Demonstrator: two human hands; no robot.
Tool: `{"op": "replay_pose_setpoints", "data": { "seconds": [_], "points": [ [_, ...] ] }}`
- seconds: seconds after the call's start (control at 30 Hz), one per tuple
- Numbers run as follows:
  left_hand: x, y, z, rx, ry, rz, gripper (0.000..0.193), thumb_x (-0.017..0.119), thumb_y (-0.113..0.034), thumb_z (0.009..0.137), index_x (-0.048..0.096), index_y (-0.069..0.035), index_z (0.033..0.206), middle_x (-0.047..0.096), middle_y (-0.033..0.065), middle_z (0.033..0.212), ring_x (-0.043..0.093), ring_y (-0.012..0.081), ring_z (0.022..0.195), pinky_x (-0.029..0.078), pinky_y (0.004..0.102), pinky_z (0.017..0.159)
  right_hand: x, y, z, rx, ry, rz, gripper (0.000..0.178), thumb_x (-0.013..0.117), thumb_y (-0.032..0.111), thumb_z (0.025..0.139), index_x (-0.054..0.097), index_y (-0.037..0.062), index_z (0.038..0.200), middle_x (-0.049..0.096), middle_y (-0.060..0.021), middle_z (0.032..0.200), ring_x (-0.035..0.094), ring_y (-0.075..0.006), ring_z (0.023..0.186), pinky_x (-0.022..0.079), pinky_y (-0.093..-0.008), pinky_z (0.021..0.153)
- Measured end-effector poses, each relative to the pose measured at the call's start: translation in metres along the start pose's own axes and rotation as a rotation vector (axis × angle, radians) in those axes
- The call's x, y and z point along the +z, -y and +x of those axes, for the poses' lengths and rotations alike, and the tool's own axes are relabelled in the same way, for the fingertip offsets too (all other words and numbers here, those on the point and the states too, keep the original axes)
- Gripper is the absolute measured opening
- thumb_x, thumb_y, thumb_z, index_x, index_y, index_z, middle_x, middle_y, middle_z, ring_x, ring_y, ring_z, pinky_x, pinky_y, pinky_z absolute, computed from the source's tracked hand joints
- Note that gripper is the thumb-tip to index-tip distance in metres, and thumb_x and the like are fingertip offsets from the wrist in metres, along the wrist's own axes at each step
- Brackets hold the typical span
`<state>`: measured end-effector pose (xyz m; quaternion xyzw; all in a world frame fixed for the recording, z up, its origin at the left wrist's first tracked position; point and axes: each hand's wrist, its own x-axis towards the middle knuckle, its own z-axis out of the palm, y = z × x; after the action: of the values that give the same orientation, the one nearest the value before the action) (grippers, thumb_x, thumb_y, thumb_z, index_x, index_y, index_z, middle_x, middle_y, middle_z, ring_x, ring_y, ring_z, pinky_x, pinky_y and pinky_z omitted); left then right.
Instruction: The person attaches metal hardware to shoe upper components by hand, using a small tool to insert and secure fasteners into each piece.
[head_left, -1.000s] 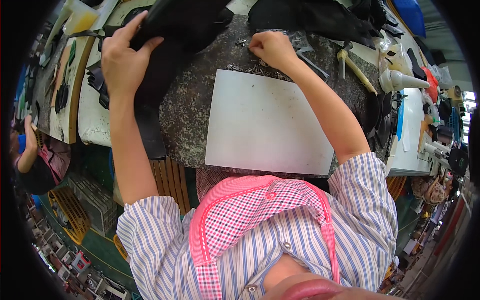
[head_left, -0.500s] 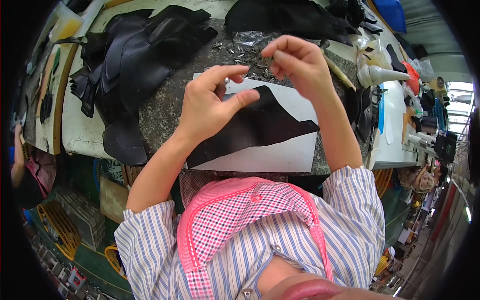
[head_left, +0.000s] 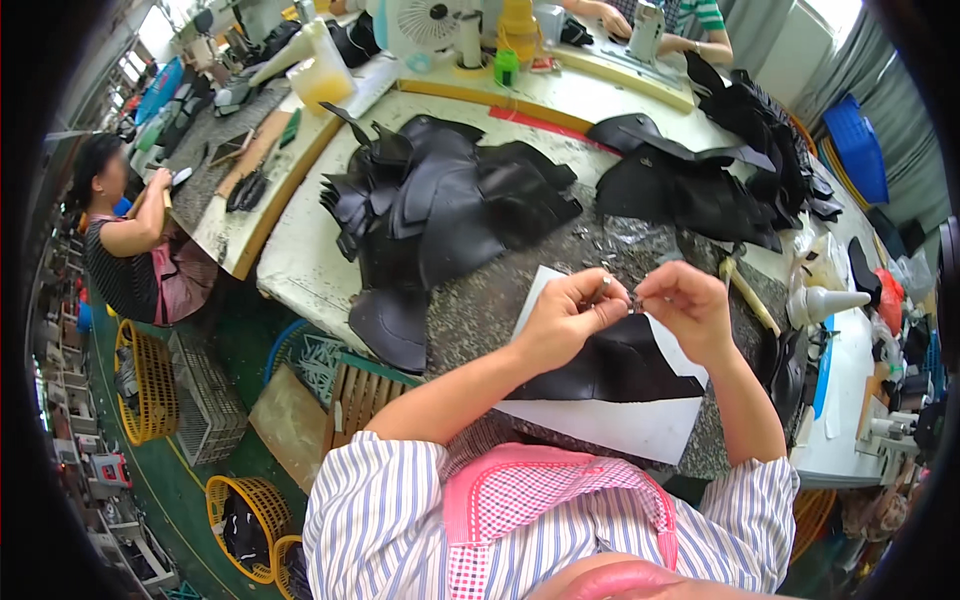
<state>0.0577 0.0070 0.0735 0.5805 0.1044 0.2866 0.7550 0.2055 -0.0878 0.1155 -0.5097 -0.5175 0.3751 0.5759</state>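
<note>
My left hand is closed in a pinch, with a small silvery metal piece showing between its fingers. Close to its right, my right hand is pinched too; whatever it holds is too small to make out. The fingertips of both nearly meet. Below them, a cut black leather-like piece lies on a white sheet, on a dark speckled slab. Beyond my hands, small metal bits are partly hidden on the slab, beside a crumpled clear plastic bag.
Stacked black pieces lie to the left, with another black pile at the back. A hammer-like wooden handle and a white cone-shaped bottle are on the right. A co-worker sits left; another's hands are at the far table.
The view has swung, bringing the co-workers and more of the left side into sight. My hands have come together, and my left fingers have closed from a wider spread.
</note>
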Motion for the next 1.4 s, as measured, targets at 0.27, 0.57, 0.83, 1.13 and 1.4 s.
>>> {"op": "replay_pose_setpoints", "data": {
  "seconds": [0.27,0.57,0.83,1.13,1.4],
  "points": [
    [-0.001,-0.01,-0.006,-0.003,0.079,-0.089,0.009,0.057,-0.012,0.082,0.056,-0.003,0.081,0.048,-0.006,0.069,0.037,0.0005,0.061,0.03,0.0171,0.054,0.012,0.025,0.006,-0.384,0.072,-0.662,0.015,0.067,0.001,0.06,0.06,0.0044,0.073,0.056,-0.0042,0.07,0.053,-0.0218,0.065,0.041,-0.0287,0.058],
    [-0.009,0.008,-0.016,-0.383,0.3,-0.627,0.02,0.059,-0.021,0.081,0.054,-0.004,0.088,0.051,-0.0003,0.074,0.042,0.0043,0.058,0.031,0.018,0.051,0.025,0.018,-0.009,-0.147,0.162,-0.434,0.021,0.068,0.001,0.058,0.062,0.0075,0.077,0.053,-0.004,0.067,0.053,-0.0183,0.064,0.042,-0.028,0.056],
    [-0.009,-0.01,-0.015,0.083,0.062,-0.032,0.033,0.066,-0.013,0.076,0.054,-0.005,0.106,0.051,-0.0021,0.077,0.034,0.0011,0.055,0.03,0.0161,0.05,0.014,0.007,-0.009,0.016,-0.098,0.098,0.01,0.061,-0.009,0.072,0.06,-0.004,0.081,0.061,-0.0062,0.078,0.06,-0.0113,0.07,0.049,-0.0213,0.064],
    [-0.002,-0.016,-0.017,0.265,0.15,0.275,0.031,0.072,-0.011,0.066,0.062,-0.006,0.095,0.052,-0.0009,0.075,0.034,0.0054,0.055,0.03,0.0202,0.05,0.028,0.001,-0.029,0.049,-0.071,0.293,0.009,0.063,-0.008,0.071,0.061,-0.0045,0.079,0.062,-0.0109,0.072,0.06,-0.0149,0.063,0.051,-0.024,0.059],
    [-0.008,-0.005,-0.022,0.078,0.331,-0.076,0.011,0.064,0.001,0.072,0.056,0.001,0.079,0.056,0.0033,0.074,0.057,0.0118,0.065,0.045,0.0234,0.059,0.044,-0.021,-0.048,0.168,-0.103,0.651,0.009,0.063,-0.007,0.067,0.059,-0.005,0.075,0.06,-0.0131,0.067,0.058,-0.0181,0.055,0.048,-0.0257,0.048]
  ]
}}
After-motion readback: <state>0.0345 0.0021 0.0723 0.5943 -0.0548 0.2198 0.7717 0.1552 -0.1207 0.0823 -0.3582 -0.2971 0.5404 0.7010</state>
